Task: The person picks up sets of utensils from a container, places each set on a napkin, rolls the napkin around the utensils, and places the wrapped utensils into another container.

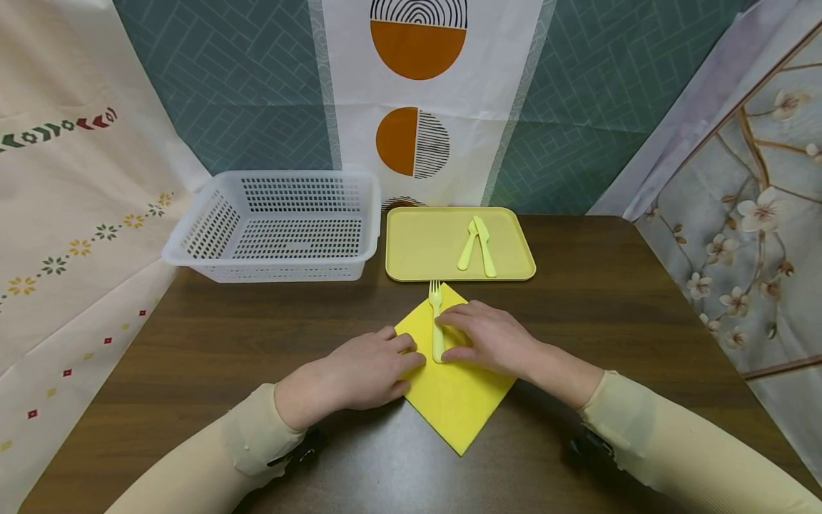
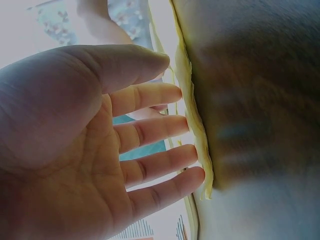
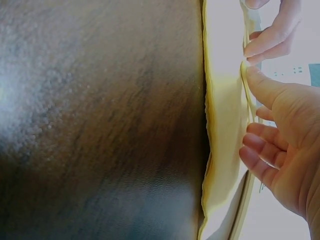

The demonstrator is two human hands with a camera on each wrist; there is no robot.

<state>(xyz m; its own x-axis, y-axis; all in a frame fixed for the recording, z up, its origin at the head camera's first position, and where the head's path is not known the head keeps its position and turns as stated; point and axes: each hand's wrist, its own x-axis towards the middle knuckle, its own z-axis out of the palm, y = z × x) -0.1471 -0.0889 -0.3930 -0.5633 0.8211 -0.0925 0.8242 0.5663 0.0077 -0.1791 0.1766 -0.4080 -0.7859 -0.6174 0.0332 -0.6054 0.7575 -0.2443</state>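
A pale yellow plastic fork (image 1: 438,332) lies tines away on a yellow folded napkin (image 1: 459,407), which is turned like a diamond on the table. My right hand (image 1: 491,335) is over the napkin's right side, thumb and fingertips at the fork's handle. In the right wrist view the thumb (image 3: 267,90) meets the handle, while the other fingers (image 3: 257,160) are loosely bent and spread. My left hand (image 1: 369,368) rests its fingertips on the napkin's left edge. From the left wrist view, those fingers (image 2: 155,130) are nearly straight, the palm bare.
Behind the napkin, a yellow tray (image 1: 420,246) holds a yellow spoon (image 1: 467,250) and a yellow knife (image 1: 484,250), crossed near their tops. To its left stands a white perforated plastic basket (image 1: 298,268). Patterned cloths hang around the dark wooden table (image 1: 610,285).
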